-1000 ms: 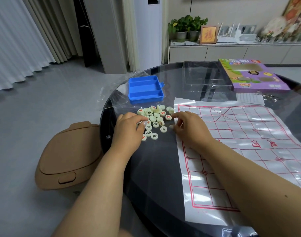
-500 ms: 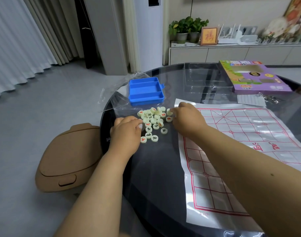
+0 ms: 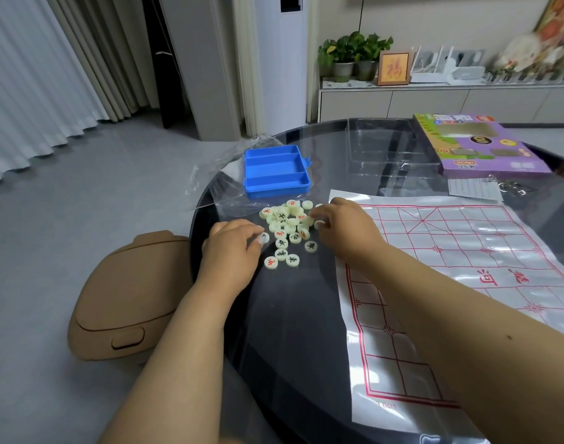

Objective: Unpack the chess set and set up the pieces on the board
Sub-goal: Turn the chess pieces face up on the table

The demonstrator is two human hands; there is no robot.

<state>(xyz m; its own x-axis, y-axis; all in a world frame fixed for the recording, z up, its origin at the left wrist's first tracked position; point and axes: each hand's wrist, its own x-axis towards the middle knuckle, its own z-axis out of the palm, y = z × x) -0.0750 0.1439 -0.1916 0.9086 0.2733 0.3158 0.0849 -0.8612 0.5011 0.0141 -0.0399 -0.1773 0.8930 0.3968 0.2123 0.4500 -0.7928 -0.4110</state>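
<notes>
A pile of pale round chess pieces (image 3: 287, 230) with red and black characters lies on the dark round table (image 3: 293, 331), left of the plastic board sheet (image 3: 460, 267) with its red grid. My left hand (image 3: 232, 248) rests at the pile's left edge, fingers curled, fingertips pinching a piece (image 3: 264, 238). My right hand (image 3: 348, 229) reaches across the sheet's left corner to the pile's right side, fingertips on a piece with a red character (image 3: 319, 224). No pieces stand on the board.
An open blue divided case (image 3: 276, 171) sits behind the pile on a clear plastic bag (image 3: 223, 190). A clear tray (image 3: 386, 152), purple game box (image 3: 479, 145), paper slip and metal rings (image 3: 511, 187) lie at the back right. A tan bin (image 3: 127, 302) stands left of the table.
My right hand has moved from the sheet's corner up and left into the pile's right side. My left hand has stayed at the pile's left edge.
</notes>
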